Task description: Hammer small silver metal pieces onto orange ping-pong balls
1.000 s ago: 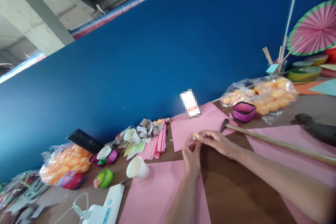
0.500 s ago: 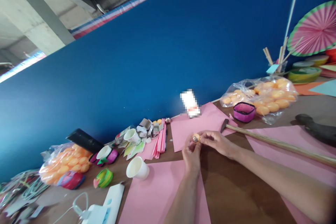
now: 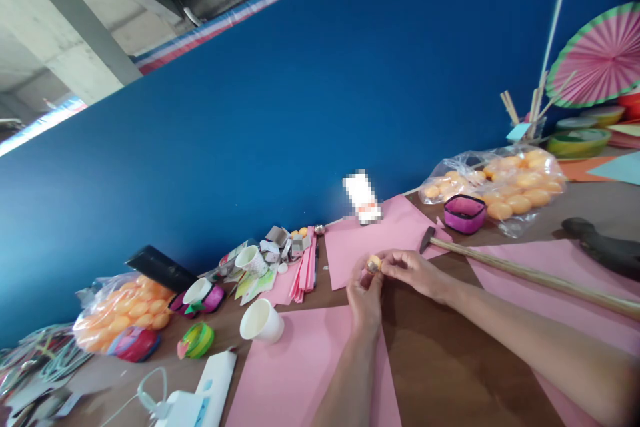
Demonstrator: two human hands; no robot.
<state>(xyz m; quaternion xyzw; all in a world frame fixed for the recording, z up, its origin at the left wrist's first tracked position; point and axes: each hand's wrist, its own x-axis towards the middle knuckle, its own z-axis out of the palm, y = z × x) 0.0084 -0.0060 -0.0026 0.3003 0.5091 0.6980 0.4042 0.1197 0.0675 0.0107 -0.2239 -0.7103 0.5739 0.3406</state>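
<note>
Above the brown table, both hands meet at a small orange ball-like piece (image 3: 374, 263) with a shiny silvery part showing on its near side. My left hand (image 3: 364, 297) grips it from below and the left between thumb and fingers. From the right, my right hand (image 3: 411, 271) pinches its edge with thumb and fingertips. Whether the silvery part sits inside the orange piece or against it, I cannot tell. Behind the hands lies a pink sheet (image 3: 345, 253). A hammer (image 3: 500, 259) with a wooden handle rests to the right of them.
A white paper cup (image 3: 261, 320) stands on another pink sheet (image 3: 300, 373) at the left. Bags of orange balls (image 3: 525, 180) flank the workspace on both sides. A pink-purple container (image 3: 465, 215) sits at the right, a white power strip (image 3: 216, 380) at front left. A blue wall rises behind.
The orange piece has turned slightly in my fingers. Both hands stay in nearly the same place, and the things on the table have not moved.
</note>
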